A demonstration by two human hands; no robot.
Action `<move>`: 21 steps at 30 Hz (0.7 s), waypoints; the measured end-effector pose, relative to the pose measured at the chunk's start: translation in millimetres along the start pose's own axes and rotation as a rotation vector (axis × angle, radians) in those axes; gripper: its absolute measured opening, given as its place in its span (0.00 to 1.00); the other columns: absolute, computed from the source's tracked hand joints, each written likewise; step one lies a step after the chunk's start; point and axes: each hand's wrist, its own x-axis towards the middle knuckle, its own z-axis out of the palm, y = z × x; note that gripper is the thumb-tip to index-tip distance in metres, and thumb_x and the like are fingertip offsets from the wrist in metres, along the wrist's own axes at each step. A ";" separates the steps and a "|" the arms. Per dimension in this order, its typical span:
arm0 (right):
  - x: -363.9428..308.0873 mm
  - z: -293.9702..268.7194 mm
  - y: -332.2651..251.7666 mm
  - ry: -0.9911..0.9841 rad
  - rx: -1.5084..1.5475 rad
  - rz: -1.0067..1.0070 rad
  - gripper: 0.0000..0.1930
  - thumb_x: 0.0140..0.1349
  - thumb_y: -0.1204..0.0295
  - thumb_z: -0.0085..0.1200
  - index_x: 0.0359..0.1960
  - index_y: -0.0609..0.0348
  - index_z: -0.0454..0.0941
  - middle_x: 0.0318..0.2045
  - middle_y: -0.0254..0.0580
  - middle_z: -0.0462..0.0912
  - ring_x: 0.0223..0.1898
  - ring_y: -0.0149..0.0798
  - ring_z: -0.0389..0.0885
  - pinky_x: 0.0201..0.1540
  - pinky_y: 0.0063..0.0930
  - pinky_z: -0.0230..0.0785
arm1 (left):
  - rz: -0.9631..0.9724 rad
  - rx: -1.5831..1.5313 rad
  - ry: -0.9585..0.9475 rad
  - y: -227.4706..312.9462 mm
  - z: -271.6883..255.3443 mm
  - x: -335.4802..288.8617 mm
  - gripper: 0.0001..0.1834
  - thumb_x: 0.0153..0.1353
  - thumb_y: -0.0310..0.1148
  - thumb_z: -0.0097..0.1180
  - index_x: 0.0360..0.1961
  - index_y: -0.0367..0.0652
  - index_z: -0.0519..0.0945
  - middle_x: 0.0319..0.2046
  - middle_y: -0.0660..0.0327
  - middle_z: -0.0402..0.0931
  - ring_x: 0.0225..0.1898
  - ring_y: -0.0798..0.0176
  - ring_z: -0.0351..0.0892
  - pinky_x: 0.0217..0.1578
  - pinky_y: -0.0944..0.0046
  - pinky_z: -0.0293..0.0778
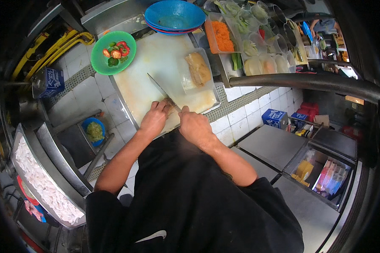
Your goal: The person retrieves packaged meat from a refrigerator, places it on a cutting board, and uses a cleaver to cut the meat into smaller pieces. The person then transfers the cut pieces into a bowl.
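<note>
My right hand [194, 126] is closed around the handle of a kitchen knife [158, 85], whose blade points away and to the left over a white cutting board [150, 59]. Against the blade's near part lies a small brown piece of food [169, 103], perhaps meat; its kind is not clear. My left hand [154, 117] presses its curled fingers on that piece, just left of the knife. To the right on the board, a clear plastic container [185, 80] holds a pale brown block of food [198, 68]. At the board's far left sits a green bowl [99, 57] with cut red and green peppers [117, 51].
Stacked blue bowls [175, 14] stand beyond the board. A tub of shredded orange vegetable [222, 36] and several clear cups [268, 63] are at the far right, behind a dark metal bar [308, 82]. A metal tray of white strips [42, 181] is at the left.
</note>
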 end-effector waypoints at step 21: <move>2.0 17.8 6.9 -0.171 -0.029 0.033 0.09 0.68 0.72 0.38 0.39 0.67 0.68 0.27 0.59 0.84 0.32 0.58 0.86 0.37 0.48 0.79 | 0.011 0.019 -0.088 -5.7 -7.5 3.3 0.14 0.51 0.29 0.62 0.41 0.42 0.85 0.50 0.56 0.77 0.53 0.52 0.72 0.56 0.59 0.71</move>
